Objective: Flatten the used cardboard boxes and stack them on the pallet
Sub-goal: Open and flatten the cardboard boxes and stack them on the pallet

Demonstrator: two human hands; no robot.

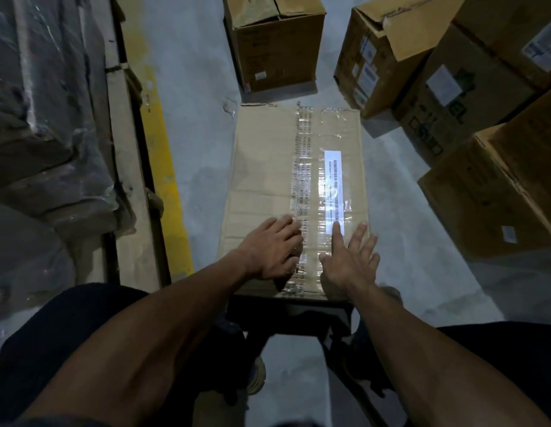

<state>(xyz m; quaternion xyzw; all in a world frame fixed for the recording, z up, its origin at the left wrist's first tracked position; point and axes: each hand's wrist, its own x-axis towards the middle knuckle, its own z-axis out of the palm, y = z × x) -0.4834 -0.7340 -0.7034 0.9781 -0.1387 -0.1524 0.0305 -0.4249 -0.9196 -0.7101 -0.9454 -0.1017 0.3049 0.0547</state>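
A brown cardboard box (268, 167) stands on the grey floor in front of me, its top sealed with clear printed tape and a long white barcode label (332, 186). My left hand (272, 251) rests palm down on the near part of the top, fingers lying across the tape seam. My right hand (349, 260) lies flat beside it with fingers spread and straight, the index fingertip touching the label's near end. Neither hand grips anything. The near side of the box is dark and partly hidden by my arms.
More cardboard boxes stand around: one with loose flaps (274, 41) straight ahead, several stacked at the right (471, 97). On the left a plastic-wrapped load (46, 124) sits on a pallet (126, 167) beside a yellow floor line (163, 167). My shoes (255, 377) show below.
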